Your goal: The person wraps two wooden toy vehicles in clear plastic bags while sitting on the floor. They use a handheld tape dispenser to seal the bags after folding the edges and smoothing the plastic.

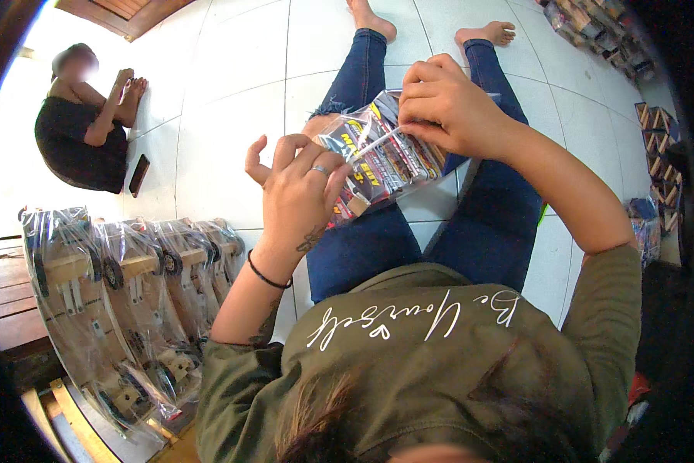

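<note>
A clear plastic bag lies slanted across my thighs. Inside it shows a boxy thing with colourful printed graphics and a bare wooden part. Along the top of the bag, a narrow white strip stretches between my hands. My left hand has thumb and forefinger closed at the strip's near-left end, its little finger raised. At the other end, my right hand pinches the strip with bent fingers. The exact grip is partly hidden by the fingers.
At the left stands a row of plastic-wrapped wooden things with black wheels. Another person sits on the tiled floor at far left, near a black phone. More wrapped goods and stacked wooden pieces line the right.
</note>
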The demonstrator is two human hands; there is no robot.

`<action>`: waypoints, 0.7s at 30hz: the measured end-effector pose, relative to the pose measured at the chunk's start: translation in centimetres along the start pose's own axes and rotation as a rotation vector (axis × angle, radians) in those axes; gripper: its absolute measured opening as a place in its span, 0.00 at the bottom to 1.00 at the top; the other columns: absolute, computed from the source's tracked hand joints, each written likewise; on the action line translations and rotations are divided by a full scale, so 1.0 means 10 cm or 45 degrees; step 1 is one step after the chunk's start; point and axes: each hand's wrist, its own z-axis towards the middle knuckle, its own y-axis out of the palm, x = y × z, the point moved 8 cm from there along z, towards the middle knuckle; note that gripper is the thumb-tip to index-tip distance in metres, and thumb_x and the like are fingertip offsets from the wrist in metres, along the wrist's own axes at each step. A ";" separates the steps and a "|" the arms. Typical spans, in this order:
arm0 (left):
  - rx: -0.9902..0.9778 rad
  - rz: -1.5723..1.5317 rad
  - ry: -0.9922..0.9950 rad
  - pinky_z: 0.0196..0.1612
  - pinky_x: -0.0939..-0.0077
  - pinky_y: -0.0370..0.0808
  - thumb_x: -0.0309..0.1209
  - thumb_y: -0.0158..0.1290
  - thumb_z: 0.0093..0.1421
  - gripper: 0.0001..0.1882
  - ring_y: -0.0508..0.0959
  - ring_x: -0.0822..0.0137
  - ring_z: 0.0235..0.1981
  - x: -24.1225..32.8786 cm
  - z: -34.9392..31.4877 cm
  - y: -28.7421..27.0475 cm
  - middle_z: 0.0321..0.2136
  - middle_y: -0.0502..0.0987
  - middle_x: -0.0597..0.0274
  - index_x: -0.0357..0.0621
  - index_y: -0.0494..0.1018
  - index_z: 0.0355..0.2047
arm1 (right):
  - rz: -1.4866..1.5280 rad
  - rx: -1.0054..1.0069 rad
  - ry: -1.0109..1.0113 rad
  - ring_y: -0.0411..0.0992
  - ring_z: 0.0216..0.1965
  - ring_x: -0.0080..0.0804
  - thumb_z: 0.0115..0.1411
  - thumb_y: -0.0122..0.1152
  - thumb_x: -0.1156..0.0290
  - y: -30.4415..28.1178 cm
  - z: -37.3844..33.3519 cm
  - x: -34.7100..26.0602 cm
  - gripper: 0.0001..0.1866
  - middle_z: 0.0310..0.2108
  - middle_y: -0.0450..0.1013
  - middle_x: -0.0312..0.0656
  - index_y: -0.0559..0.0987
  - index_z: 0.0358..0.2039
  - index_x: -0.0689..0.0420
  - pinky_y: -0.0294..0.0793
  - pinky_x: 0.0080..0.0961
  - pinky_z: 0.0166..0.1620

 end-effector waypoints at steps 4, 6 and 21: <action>-0.148 -0.023 -0.055 0.62 0.49 0.43 0.36 0.59 0.53 0.08 0.72 0.64 0.44 0.01 0.06 -0.03 0.34 0.76 0.68 0.50 0.77 0.32 | -0.052 -0.011 -0.092 0.68 0.44 0.30 0.50 0.65 0.67 -0.06 0.02 -0.13 0.07 0.34 0.75 0.33 0.79 0.29 0.54 0.60 0.36 0.52; -0.062 -0.137 -0.043 0.62 0.49 0.44 0.36 0.59 0.53 0.10 0.73 0.64 0.44 0.11 0.16 -0.04 0.34 0.76 0.67 0.49 0.77 0.34 | -0.022 -0.036 -0.062 0.68 0.44 0.30 0.50 0.65 0.67 -0.06 0.04 -0.16 0.07 0.34 0.75 0.33 0.79 0.29 0.54 0.60 0.35 0.52; -0.199 -0.686 -0.268 0.54 0.61 0.56 0.34 0.57 0.54 0.08 0.68 0.59 0.47 -0.06 0.33 0.50 0.40 0.74 0.61 0.43 0.80 0.30 | -0.416 0.130 -0.176 0.66 0.52 0.30 0.49 0.61 0.65 -0.09 -0.13 -0.40 0.13 0.37 0.73 0.33 0.79 0.36 0.54 0.59 0.39 0.58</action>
